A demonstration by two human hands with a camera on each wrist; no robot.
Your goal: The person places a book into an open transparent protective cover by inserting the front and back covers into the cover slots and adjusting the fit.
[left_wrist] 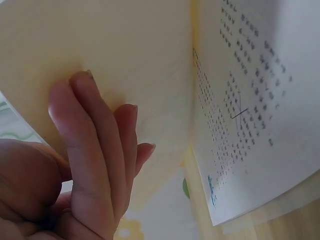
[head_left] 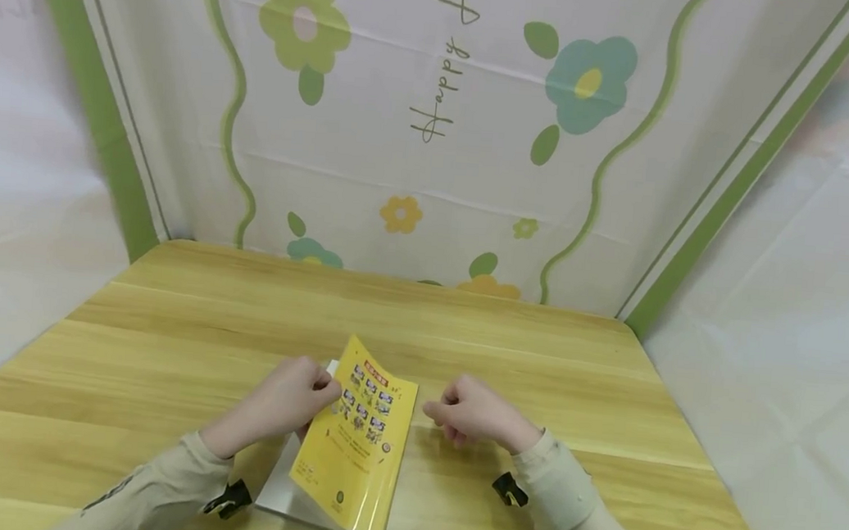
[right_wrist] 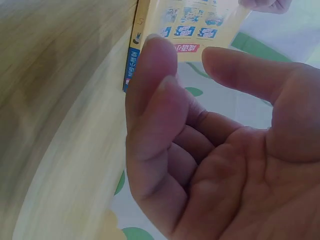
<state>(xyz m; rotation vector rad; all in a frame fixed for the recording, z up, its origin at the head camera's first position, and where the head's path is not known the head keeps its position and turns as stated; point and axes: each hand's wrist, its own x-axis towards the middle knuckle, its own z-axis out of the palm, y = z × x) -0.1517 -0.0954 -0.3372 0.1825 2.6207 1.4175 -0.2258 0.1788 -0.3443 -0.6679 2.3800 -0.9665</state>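
Note:
A paperback book with a yellow back cover lies on the table, its cover lifted at the left over a white page. My left hand pinches the cover's left edge between thumb and fingers. In the left wrist view, those fingers lie along the cover's pale inner side, facing a page of printed text. Just right of the book, my right hand hovers with loosely bent fingers and holds nothing. Past its fingers, the right wrist view shows the book's spine.
The wooden table stretches out around the book. Behind it hangs a white cloth with flowers and green borders, and pale cloth also hangs at both sides. Dark straps dangle by the wrists.

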